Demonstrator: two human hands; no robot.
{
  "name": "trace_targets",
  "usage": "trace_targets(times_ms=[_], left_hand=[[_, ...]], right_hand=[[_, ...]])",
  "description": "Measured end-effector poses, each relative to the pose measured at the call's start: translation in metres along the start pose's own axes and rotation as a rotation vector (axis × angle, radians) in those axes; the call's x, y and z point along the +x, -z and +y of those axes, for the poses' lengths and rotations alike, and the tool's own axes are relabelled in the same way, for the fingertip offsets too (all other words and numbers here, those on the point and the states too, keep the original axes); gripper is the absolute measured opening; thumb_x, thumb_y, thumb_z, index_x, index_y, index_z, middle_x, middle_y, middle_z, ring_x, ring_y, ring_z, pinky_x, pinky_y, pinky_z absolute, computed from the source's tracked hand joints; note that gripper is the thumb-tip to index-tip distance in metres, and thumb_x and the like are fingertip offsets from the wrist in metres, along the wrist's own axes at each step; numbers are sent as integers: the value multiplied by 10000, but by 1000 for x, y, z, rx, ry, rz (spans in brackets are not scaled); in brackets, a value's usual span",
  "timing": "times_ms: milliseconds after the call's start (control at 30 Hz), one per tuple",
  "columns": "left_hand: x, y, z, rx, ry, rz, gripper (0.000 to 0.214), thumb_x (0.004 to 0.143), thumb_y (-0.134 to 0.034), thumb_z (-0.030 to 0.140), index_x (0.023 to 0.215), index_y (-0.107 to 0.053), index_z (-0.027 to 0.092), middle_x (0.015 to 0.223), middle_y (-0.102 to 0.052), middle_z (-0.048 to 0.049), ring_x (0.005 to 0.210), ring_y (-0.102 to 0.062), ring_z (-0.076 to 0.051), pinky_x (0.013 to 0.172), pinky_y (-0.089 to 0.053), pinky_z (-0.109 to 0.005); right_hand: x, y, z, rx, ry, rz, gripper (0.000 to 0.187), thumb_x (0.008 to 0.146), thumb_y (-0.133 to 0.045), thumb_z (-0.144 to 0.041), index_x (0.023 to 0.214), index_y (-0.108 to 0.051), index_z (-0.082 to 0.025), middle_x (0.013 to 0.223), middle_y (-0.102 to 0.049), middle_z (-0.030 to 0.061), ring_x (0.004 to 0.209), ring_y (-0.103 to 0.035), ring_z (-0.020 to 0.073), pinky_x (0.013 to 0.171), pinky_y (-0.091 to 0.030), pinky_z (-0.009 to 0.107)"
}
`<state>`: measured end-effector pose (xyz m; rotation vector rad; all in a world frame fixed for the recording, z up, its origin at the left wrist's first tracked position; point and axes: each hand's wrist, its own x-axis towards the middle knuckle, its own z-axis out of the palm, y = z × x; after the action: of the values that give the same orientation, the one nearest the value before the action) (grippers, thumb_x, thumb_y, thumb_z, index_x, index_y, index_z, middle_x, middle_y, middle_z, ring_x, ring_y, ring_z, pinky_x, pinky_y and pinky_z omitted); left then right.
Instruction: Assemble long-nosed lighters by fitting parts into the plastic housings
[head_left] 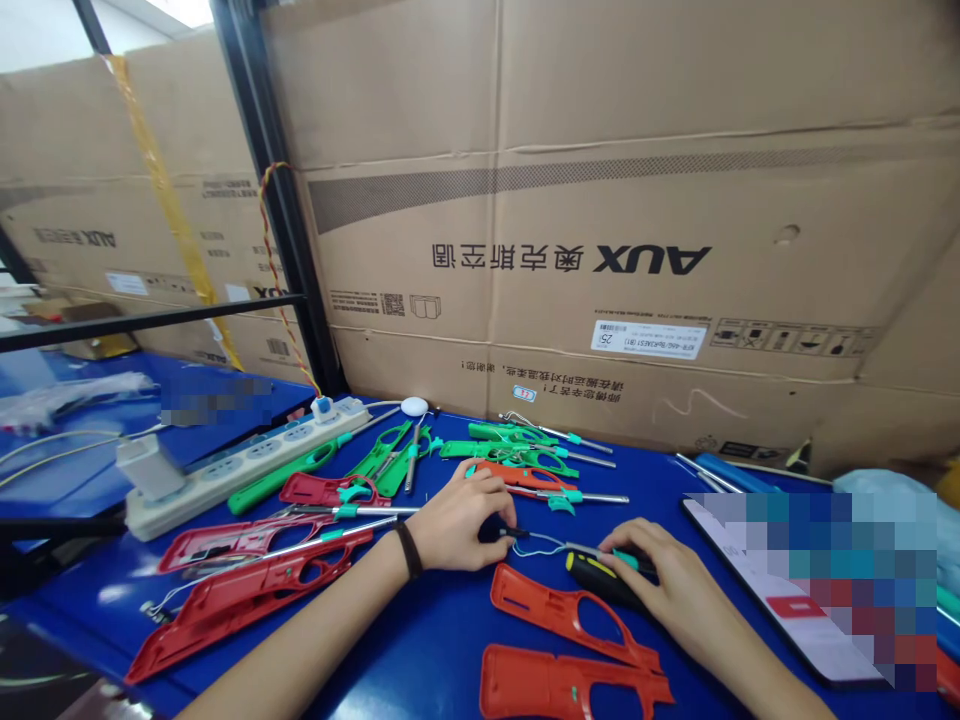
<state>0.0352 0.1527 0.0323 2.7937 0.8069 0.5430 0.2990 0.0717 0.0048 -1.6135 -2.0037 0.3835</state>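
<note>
My left hand (463,515), with a dark band on its wrist, is closed, its thumb and fingers pinching a small black part (514,533). Thin white wires (541,547) run from that part to a metal lighter tube (589,551) with a teal piece, which my right hand (660,572) grips. Under the right fingers is a black-and-yellow screwdriver handle (604,580); whether it is also held I cannot tell. Nearest to me lie two orange lighter shell halves (566,605), their finger loops open. An orange lighter body (525,476) with a metal tube rests just beyond my left hand.
Red shells (247,585) and green shells (386,460) with tubes spread leftward and behind. A white power strip (247,465) with a plugged-in adapter stands at left. A tablet or phone (787,590), partly blurred, lies at right. Cardboard (600,200) walls the back.
</note>
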Motion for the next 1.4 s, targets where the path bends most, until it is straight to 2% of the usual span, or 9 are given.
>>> trace_targets(times_ms=[167, 267, 500, 800, 933, 1067, 1133, 1267, 1400], left_hand=[[1, -1, -2, -6, -17, -7, 55, 802, -621, 246, 830, -609, 200, 877, -630, 5, 922, -568, -192, 1030, -219, -448], [2, -1, -1, -10, -36, 3, 38, 811, -616, 232, 827, -600, 201, 871, -630, 14, 917, -570, -183, 1041, -203, -446], [3, -1, 1, 61, -40, 46, 31, 834, -587, 234, 841, -591, 204, 878, -628, 7, 912, -572, -182, 1034, -213, -444], [3, 6, 5, -30, -16, 182, 28, 864, -563, 239, 877, -573, 215, 886, -656, 31, 897, -594, -151, 1026, -220, -394], [3, 5, 10, -164, -50, 100, 217, 778, -663, 387, 841, -583, 195, 818, -643, 24, 831, -589, -159, 948, -302, -363], [2, 2, 16, -234, -102, -29, 443, 581, -757, 559, 776, -618, 186, 750, -628, 16, 727, -567, -163, 840, -361, -334], [2, 1, 17, -221, -107, -75, 468, 534, -769, 581, 763, -639, 194, 756, -628, 13, 726, -560, -167, 823, -364, -330], [0, 3, 16, -196, -84, -152, 416, 550, -779, 537, 761, -650, 202, 767, -628, 20, 726, -558, -156, 770, -374, -299], [-2, 6, 15, -198, -114, -186, 378, 565, -777, 501, 774, -657, 210, 750, -638, 30, 688, -566, -142, 764, -383, -299]], right_hand=[[0, 0, 3, -33, -37, 17, 186, 855, -533, -386, 892, -656, -253, 903, -655, 35, 878, -605, 221, 774, -473, 326], [1, 2, 4, -55, -39, -15, 180, 855, -531, -379, 853, -663, -258, 891, -649, 36, 877, -604, 223, 761, -479, 327], [-1, 3, 1, -44, -27, 9, 211, 901, -450, -379, 844, -589, -230, 919, -635, 52, 896, -599, 224, 808, -466, 347], [-5, 20, -17, -11, -89, 30, 227, 941, -357, -453, 967, -493, -273, 914, -640, 18, 844, -629, 211, 745, -459, 321], [-9, 23, -20, -8, -24, -50, 225, 956, -322, -430, 982, -467, -260, 957, -607, 33, 857, -610, 193, 767, -465, 311], [-12, 20, -15, -62, 8, -132, 250, 860, -536, -439, 1016, -503, -247, 1034, -582, 50, 937, -585, 217, 791, -469, 315], [-13, 20, -12, -69, 3, -148, 264, 828, -589, -411, 1032, -538, -251, 1060, -581, 46, 966, -583, 220, 815, -465, 313], [-12, 21, -10, -67, 24, -188, 116, 846, -568, -315, 931, -615, -252, 961, -622, 26, 904, -610, 206, 790, -473, 298], [-5, 16, -14, -107, 65, -109, 144, 859, -552, -253, 974, -639, -256, 974, -652, 38, 932, -605, 225, 829, -467, 347]])
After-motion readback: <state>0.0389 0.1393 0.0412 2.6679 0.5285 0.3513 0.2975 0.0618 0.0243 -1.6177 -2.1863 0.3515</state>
